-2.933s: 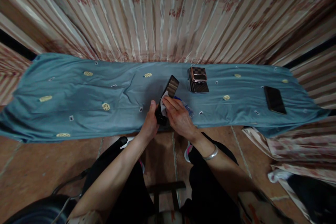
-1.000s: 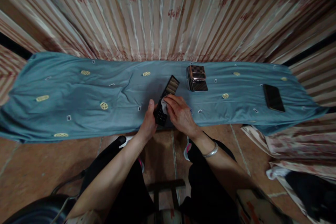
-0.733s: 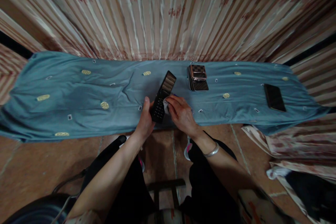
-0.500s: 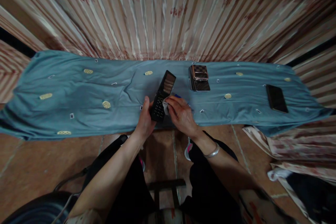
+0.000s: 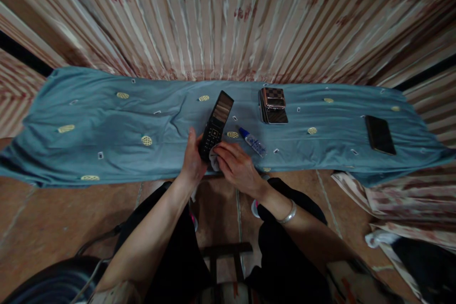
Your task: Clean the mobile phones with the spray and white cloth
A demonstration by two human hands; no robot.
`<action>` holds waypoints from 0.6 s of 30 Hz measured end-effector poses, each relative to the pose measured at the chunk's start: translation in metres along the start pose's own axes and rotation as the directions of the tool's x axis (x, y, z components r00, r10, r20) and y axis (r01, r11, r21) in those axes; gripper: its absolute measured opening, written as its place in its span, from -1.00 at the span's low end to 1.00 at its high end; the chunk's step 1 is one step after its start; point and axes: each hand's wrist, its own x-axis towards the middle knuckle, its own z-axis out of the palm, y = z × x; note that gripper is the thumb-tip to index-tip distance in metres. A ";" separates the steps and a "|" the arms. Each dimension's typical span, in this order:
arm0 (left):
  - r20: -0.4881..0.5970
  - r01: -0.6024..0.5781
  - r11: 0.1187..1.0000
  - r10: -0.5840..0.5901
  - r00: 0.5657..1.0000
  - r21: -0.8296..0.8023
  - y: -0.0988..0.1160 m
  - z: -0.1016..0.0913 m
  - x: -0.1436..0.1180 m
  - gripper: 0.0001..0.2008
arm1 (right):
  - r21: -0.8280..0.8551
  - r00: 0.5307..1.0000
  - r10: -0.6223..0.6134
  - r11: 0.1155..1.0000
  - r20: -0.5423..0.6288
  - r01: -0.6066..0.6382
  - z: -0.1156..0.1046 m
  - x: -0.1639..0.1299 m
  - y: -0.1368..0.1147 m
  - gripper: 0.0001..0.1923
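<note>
An unfolded black flip phone (image 5: 213,129) is tilted up in my left hand (image 5: 194,159), its keypad and screen facing me. The left fingers wrap round its lower end, partly hidden behind it. My right hand (image 5: 238,165) pinches a small greyish cloth (image 5: 214,157) against the phone's lower right edge. Just beyond the right hand lies a clear bottle with a blue cap (image 5: 253,142), blue print on its side.
Stacked phones (image 5: 274,104), the top one chequered brown, sit right of centre on the blue cloth-covered table (image 5: 171,145). A dark phone or tablet (image 5: 380,135) lies at the far right. Striped curtains (image 5: 210,23) hang behind the table.
My right hand has moved down with the cloth, from the keypad's side to the phone's lower edge. The phone has shifted slightly left, and the bottle shows fully now.
</note>
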 end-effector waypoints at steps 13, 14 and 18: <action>0.067 0.023 0.999 -0.025 0.997 0.028 -0.015 0.009 -0.004 -0.35 | -0.022 0.998 0.043 0.999 -0.055 -0.044 -0.007 0.007 0.015 -0.57; 0.074 0.023 0.999 -0.025 0.997 0.032 -0.018 0.010 -0.005 -0.36 | -0.028 0.996 0.047 0.998 -0.070 -0.050 -0.009 0.008 0.018 -0.56; 0.110 0.007 0.999 -0.012 0.994 0.049 -0.028 0.012 -0.005 -0.41 | -0.070 0.994 0.066 0.995 -0.092 -0.073 -0.015 0.011 0.023 -0.57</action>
